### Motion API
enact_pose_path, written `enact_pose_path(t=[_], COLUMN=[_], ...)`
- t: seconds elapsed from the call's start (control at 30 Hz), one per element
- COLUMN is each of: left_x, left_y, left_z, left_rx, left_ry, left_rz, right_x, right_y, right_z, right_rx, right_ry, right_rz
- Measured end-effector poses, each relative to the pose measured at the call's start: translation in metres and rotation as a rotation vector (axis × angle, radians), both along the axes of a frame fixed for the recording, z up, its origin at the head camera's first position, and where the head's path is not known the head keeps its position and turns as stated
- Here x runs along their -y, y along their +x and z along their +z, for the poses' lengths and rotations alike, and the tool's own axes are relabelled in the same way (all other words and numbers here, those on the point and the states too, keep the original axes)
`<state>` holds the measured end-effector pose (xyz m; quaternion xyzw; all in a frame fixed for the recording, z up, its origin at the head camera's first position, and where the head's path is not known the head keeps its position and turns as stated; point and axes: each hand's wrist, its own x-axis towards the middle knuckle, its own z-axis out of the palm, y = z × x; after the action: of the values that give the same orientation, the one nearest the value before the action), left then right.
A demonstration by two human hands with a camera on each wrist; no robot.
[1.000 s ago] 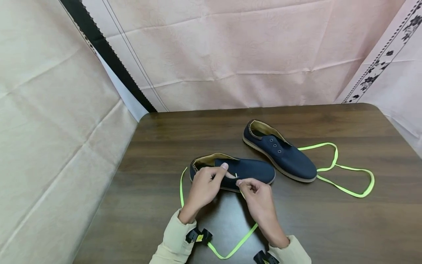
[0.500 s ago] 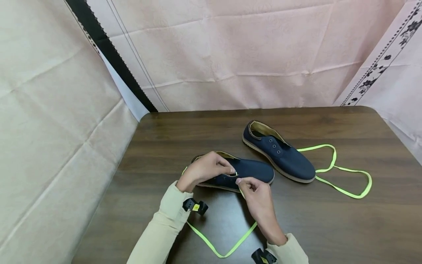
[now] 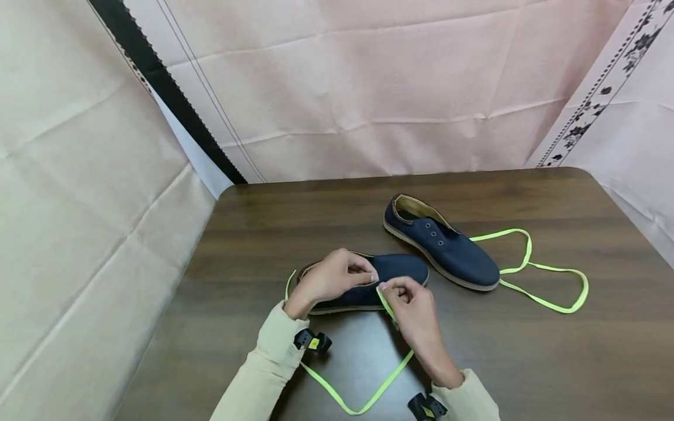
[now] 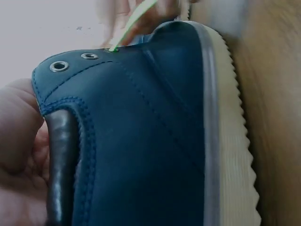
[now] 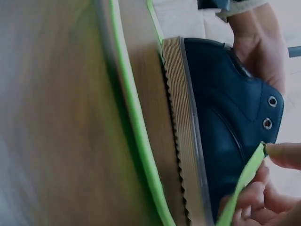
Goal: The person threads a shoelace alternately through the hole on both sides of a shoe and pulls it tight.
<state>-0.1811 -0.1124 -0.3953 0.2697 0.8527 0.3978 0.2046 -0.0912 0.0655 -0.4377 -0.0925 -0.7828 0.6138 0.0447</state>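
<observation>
A navy shoe lies on the table under both hands, its toe toward the right. My left hand reaches over its opening, thumb and forefinger pinched at the eyelet row; the shoelace tip there is mostly hidden by the fingers. In the left wrist view, two bare metal eyelets show, and the lime-green shoelace comes out of the one farther on. My right hand pinches that lace close to the eyelet, on the shoe's near side; the right wrist view shows the thumb beside it.
The matching navy shoe sits behind and to the right, with another lime lace looped beside its toe. The worked lace's slack loops over the wooden table between the forearms. Pale cloth hangs behind the table.
My left hand has gone from holding near the shoe's opening to pinching at the eyelets. My right hand stays near the eyelet, with more lace showing beside its fingers.
</observation>
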Motion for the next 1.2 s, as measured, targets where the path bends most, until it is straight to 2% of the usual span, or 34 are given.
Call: enact_pose_path(t=[0.07, 0.13, 0.3, 0.5, 0.63, 0.73, 0.87, 0.93, 1.1, 1.2], left_x=[0.000, -0.001, -0.006, -0.013, -0.013, -0.012, -0.012, -0.011, -0.009, -0.008], left_y=[0.005, 0.008, 0.014, 0.019, 0.019, 0.017, 0.015, 0.013, 0.009, 0.006], left_z=[0.001, 0.001, 0.001, 0.008, 0.015, 0.019, 0.023, 0.024, 0.027, 0.028], left_rx=[-0.040, -0.090, -0.166, -0.169, -0.169, -0.181, -0.213, -0.258, -0.424, -0.477], left_ry=[0.000, -0.013, 0.004, 0.072, 0.087, 0.093, 0.111, 0.111, 0.061, 0.048], left_rz=[0.026, 0.052, 0.131, 0.257, 0.323, 0.345, 0.340, 0.335, 0.353, 0.370], right_x=[-0.002, -0.005, -0.010, -0.017, -0.020, -0.021, -0.021, -0.021, -0.020, -0.019], right_y=[-0.003, -0.006, -0.018, -0.034, -0.039, -0.040, -0.042, -0.042, -0.043, -0.044], right_z=[0.002, 0.004, 0.006, 0.013, 0.017, 0.019, 0.018, 0.018, 0.019, 0.021], right_rx=[-0.052, -0.080, -0.036, -0.006, 0.035, 0.052, 0.061, 0.069, 0.054, 0.041], right_ry=[0.019, 0.025, 0.027, 0.098, 0.092, 0.064, 0.025, 0.005, 0.009, 0.019], right_rz=[0.001, 0.039, 0.195, 0.272, 0.322, 0.350, 0.379, 0.389, 0.408, 0.424])
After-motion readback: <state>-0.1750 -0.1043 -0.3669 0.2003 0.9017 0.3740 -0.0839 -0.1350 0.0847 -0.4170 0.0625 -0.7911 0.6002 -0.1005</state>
